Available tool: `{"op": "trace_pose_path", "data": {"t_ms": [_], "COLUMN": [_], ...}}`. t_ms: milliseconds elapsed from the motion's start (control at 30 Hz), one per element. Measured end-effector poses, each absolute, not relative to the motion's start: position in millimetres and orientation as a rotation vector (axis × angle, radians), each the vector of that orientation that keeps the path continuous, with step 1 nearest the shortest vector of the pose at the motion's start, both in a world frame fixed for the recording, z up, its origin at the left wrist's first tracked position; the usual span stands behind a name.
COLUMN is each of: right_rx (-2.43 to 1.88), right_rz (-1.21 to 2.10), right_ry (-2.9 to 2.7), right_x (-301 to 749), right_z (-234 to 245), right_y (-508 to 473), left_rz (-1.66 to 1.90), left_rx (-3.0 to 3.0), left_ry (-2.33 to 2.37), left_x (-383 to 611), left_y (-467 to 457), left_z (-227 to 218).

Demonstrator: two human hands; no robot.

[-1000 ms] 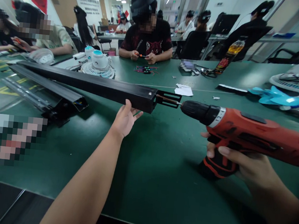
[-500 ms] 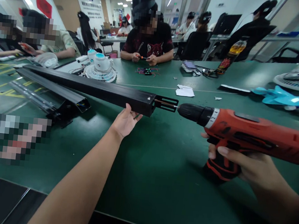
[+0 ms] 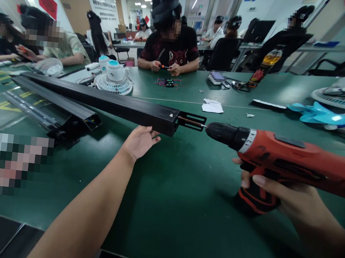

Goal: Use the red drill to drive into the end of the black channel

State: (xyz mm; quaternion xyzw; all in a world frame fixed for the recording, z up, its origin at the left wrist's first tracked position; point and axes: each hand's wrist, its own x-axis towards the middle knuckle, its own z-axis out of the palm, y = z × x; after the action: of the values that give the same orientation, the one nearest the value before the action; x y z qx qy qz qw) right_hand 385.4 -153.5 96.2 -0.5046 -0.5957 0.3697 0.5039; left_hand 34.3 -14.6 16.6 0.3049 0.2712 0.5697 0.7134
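Note:
A long black square tube runs from the far left to the middle, a slotted metal bracket sticking out of its near end. My left hand supports the tube from below near that end, palm up. Its thumb lies at the lower edge, and some fingers are partly hidden beneath. On the right, my right hand is wrapped round the grip of a red and black cordless drill. The drill's bit, in line with the tube, meets a thin rod that runs along the bracket.
Another black profile and a clear strip lie to the left. Farther back are a white fan, white paper, blue fan blades and a bottle. A person sits opposite, holding a screwdriver.
My left hand has slid slightly down and left, its thumb lower on the tube. The drill's body has dipped a little while its bit stays at the rod.

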Motion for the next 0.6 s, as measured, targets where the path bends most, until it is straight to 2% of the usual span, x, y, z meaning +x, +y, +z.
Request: {"op": "trace_pose_path", "data": {"t_ms": [333, 600], "right_rx": [-1.157, -1.211], "right_rz": [0.956, 0.875], "right_ry": [-1.425, -1.517], "right_x": [384.9, 390.6], "right_z": [97.4, 95.4], "right_y": [-152.4, -154.3], "left_rz": [1.254, 1.15], "left_rx": [0.825, 0.861], "left_ry": [0.68, 0.619], "left_x": [40.6, 35.9], "left_y": [-8.0, -8.6], "left_z": [11.7, 12.2]}}
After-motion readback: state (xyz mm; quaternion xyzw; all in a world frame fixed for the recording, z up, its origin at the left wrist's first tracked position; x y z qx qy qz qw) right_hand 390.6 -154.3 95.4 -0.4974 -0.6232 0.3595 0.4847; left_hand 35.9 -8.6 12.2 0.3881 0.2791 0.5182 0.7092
